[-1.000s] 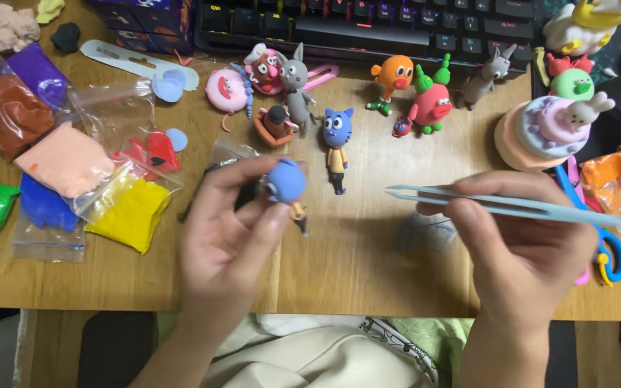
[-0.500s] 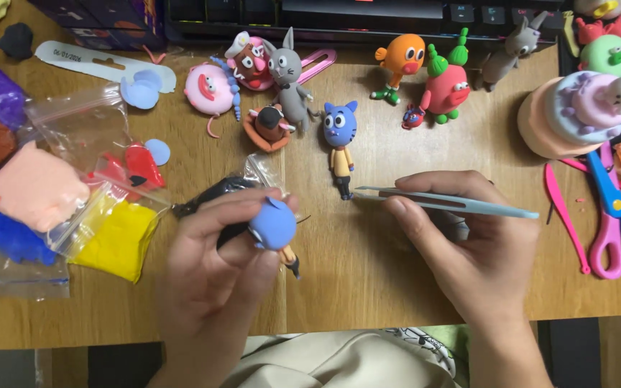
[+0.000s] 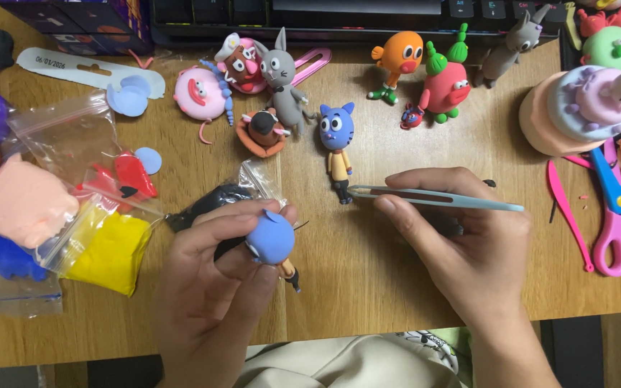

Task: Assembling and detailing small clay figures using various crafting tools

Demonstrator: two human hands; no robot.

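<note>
My left hand grips a small clay figure with a round blue head; its little legs poke out below my fingers. My right hand pinches light blue tweezers, their tip pointing left toward a finished blue cat figure lying on the wooden table. The tweezer tip is a short gap away from the held figure's head. A bag of black clay lies just behind my left hand.
Zip bags of yellow, peach, blue, red and brown clay sit at the left. Clay figures line the back: pink ball, grey rabbit, orange and red characters. A tiered clay cake and pink and blue scissors are at the right. A keyboard runs along the back.
My right hand has brought the tweezers leftward and lower, nearer the blue-headed figure. My left hand keeps the figure, turned slightly. The view has shifted down the table.
</note>
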